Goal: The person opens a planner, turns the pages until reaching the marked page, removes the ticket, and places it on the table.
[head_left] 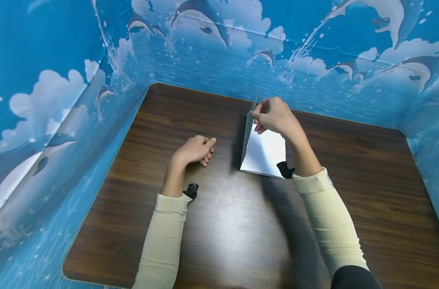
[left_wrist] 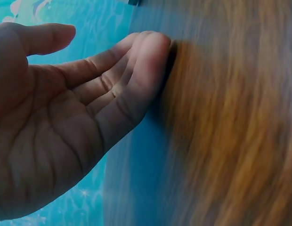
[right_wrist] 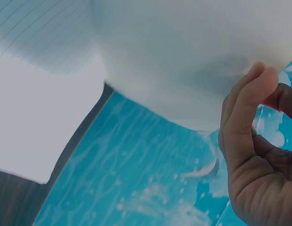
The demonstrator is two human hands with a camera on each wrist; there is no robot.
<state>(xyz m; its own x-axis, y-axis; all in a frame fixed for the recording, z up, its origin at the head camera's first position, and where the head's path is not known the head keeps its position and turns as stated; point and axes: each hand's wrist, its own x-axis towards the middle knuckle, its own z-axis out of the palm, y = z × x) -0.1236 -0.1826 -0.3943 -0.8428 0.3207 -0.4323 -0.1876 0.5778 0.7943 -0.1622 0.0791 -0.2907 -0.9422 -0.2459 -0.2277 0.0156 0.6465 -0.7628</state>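
Note:
A notebook with white lined pages point(head_left: 265, 154) lies on the table. Its cover point(head_left: 246, 134) stands raised along the left side, and my right hand point(head_left: 275, 116) pinches the edge between thumb and fingers. From the right wrist view, the lifted pale leaf point(right_wrist: 183, 52) spans the top, with the fingertips at its edge and the lined page below it to the left. To the left of the notebook is my left hand point(head_left: 195, 149), just over the table and holding nothing. In the left wrist view its fingers point(left_wrist: 150, 61) are relaxed and slightly bent, close to the wood.
The dark brown wooden table point(head_left: 140, 224) has rounded corners. Blue sheeting printed with dolphins point(head_left: 205, 60) surrounds it at the back and both sides. A small black device point(head_left: 192, 191) is worn at the left wrist, and another black piece point(head_left: 285, 170) at the right overlaps the page.

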